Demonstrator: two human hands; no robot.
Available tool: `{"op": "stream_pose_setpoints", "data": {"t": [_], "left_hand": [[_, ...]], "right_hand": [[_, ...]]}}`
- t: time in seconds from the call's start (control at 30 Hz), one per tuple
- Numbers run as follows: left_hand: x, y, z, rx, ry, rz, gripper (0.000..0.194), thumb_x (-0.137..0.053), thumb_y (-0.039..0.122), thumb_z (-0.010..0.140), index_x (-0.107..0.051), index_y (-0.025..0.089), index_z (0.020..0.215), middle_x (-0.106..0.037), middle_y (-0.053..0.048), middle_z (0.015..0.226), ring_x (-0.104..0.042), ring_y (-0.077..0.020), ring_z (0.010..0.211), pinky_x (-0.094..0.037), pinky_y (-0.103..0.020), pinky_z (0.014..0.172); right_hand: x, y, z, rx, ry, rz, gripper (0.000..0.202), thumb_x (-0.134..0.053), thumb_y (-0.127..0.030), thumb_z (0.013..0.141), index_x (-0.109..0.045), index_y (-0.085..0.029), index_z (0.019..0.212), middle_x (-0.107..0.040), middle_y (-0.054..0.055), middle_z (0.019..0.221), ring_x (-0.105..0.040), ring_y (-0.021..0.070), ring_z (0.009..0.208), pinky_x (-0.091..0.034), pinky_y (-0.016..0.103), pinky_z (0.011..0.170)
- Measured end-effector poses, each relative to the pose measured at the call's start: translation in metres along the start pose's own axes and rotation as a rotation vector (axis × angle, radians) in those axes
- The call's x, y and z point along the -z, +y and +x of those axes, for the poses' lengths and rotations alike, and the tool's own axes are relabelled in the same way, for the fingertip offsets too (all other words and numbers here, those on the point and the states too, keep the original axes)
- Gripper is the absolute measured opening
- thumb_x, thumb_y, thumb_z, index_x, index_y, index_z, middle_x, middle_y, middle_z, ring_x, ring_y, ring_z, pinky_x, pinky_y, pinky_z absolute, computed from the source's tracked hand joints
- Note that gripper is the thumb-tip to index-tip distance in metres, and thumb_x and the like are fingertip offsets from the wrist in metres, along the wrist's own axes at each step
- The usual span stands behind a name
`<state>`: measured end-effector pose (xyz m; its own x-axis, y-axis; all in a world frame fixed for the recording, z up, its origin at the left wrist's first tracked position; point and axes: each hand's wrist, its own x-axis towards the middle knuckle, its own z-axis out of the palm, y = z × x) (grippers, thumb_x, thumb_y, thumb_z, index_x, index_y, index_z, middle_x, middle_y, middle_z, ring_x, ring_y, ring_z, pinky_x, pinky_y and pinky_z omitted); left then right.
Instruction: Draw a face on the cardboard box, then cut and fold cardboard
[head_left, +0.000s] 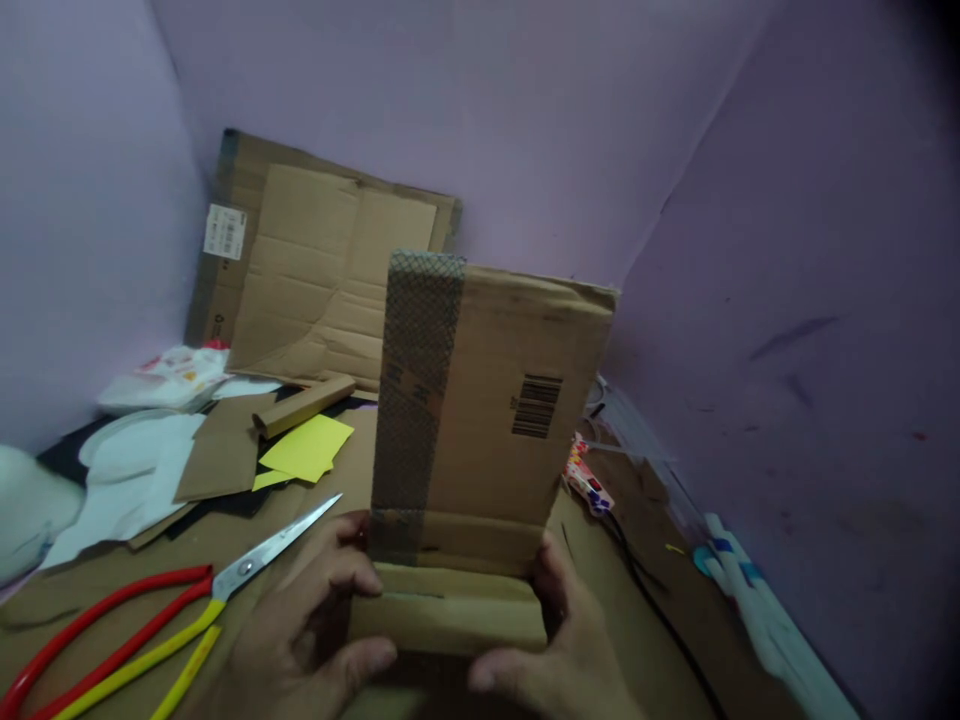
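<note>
Head view: left hand (300, 625) and right hand (577, 630) closed on folded cardboard (487, 440); dark-mouthed cardboard tube (306, 405) beyond

One left hand (304, 610), one right hand (577, 640), one folded cardboard piece (491, 420), one barcode (537, 406), one pair of scissors (244, 569), at least two yellow paper pieces (307, 448), one white label (225, 232) and one black cord (667, 622) can be counted.
</note>
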<state>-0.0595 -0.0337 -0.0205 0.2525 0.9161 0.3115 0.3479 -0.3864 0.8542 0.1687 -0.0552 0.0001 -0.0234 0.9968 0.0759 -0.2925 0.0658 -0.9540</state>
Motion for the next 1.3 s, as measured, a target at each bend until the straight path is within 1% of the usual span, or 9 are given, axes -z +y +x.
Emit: {"op": "stream_pose_setpoints", "data": {"t": [0.13,0.23,0.4,0.57,0.73,0.9,1.1,1.23,1.3], "left_hand": [[-0.005,0.003,-0.001,0.194,-0.012,-0.197,0.023,-0.072,0.029,0.074,-0.055,0.031,0.090,-0.045,0.002,0.140,-0.047,-0.0252,0.129,-0.052,-0.026,0.091],[-0.012,0.013,0.006,0.350,0.025,-0.448,0.043,-0.076,0.030,0.071,-0.048,0.031,0.104,-0.051,-0.002,0.138,-0.053,-0.0257,0.122,-0.052,-0.032,0.093],[-0.016,0.027,0.023,0.342,-0.044,-0.547,0.078,-0.077,0.040,0.065,-0.036,0.026,0.131,-0.052,-0.011,0.137,-0.056,-0.0307,0.119,-0.053,-0.041,0.092],[-0.010,0.042,0.031,0.355,-0.266,-0.428,0.042,-0.070,0.037,0.070,-0.058,0.022,0.107,-0.072,-0.006,0.107,-0.068,-0.0278,0.098,-0.057,-0.037,0.081],[-0.014,0.044,0.029,0.309,-0.177,-0.442,0.034,-0.073,0.030,0.067,-0.066,0.023,0.100,-0.076,-0.001,0.093,-0.071,-0.0234,0.083,-0.058,-0.030,0.071],[-0.019,0.044,0.027,0.395,-0.109,-0.367,0.030,-0.070,0.027,0.065,-0.068,0.021,0.095,-0.076,0.000,0.082,-0.071,-0.0223,0.075,-0.057,-0.028,0.066],[-0.015,0.045,0.030,0.311,-0.104,-0.275,0.041,-0.074,0.032,0.066,-0.062,0.025,0.105,-0.075,0.002,0.090,-0.070,-0.0206,0.078,-0.056,-0.025,0.066],[-0.013,0.046,0.032,0.343,-0.058,-0.149,0.051,-0.072,0.027,0.065,-0.054,0.024,0.112,-0.072,0.001,0.101,-0.068,-0.0221,0.091,-0.056,-0.027,0.077],[-0.013,0.046,0.034,0.339,-0.074,-0.152,0.060,-0.071,0.027,0.065,-0.047,0.024,0.120,-0.067,-0.002,0.116,-0.064,-0.0230,0.105,-0.052,-0.030,0.090]], "right_hand": [[0.001,0.000,0.000,-0.005,-0.007,-0.020,0.064,-0.089,-0.037,0.051,-0.060,-0.025,0.107,-0.071,0.006,0.101,-0.068,0.0242,0.092,-0.056,0.029,0.075],[0.002,0.003,0.001,0.028,-0.005,0.003,0.062,-0.087,-0.031,0.056,-0.060,-0.025,0.111,-0.070,0.005,0.106,-0.067,0.0233,0.096,-0.055,0.029,0.078],[-0.001,0.001,0.004,-0.013,-0.060,-0.011,0.057,-0.084,-0.026,0.058,-0.060,-0.026,0.110,-0.071,0.004,0.106,-0.066,0.0212,0.098,-0.054,0.027,0.081],[0.000,0.002,0.001,-0.061,-0.061,-0.030,0.055,-0.084,-0.025,0.059,-0.061,-0.025,0.109,-0.071,0.004,0.103,-0.066,0.0219,0.095,-0.054,0.029,0.080],[0.001,0.008,0.000,-0.064,-0.005,-0.027,0.053,-0.085,-0.025,0.056,-0.064,-0.024,0.105,-0.073,0.004,0.099,-0.068,0.0228,0.091,-0.054,0.030,0.076],[-0.002,0.004,0.000,-0.140,0.047,-0.050,0.047,-0.084,-0.026,0.058,-0.066,-0.022,0.100,-0.073,0.003,0.097,-0.067,0.0218,0.091,-0.053,0.029,0.079],[-0.003,0.003,0.000,-0.098,0.021,-0.084,0.060,-0.083,-0.030,0.060,-0.057,-0.025,0.113,-0.069,0.004,0.109,-0.063,0.0224,0.102,-0.051,0.031,0.085],[0.012,0.009,0.003,0.049,0.177,-0.193,0.071,-0.084,-0.031,0.058,-0.049,-0.027,0.121,-0.058,0.008,0.126,-0.058,0.0229,0.112,-0.049,0.032,0.088],[0.020,0.011,0.004,0.039,0.244,-0.270,0.065,-0.084,-0.033,0.058,-0.053,-0.024,0.115,-0.062,0.009,0.115,-0.062,0.0224,0.099,-0.052,0.031,0.080]]}}
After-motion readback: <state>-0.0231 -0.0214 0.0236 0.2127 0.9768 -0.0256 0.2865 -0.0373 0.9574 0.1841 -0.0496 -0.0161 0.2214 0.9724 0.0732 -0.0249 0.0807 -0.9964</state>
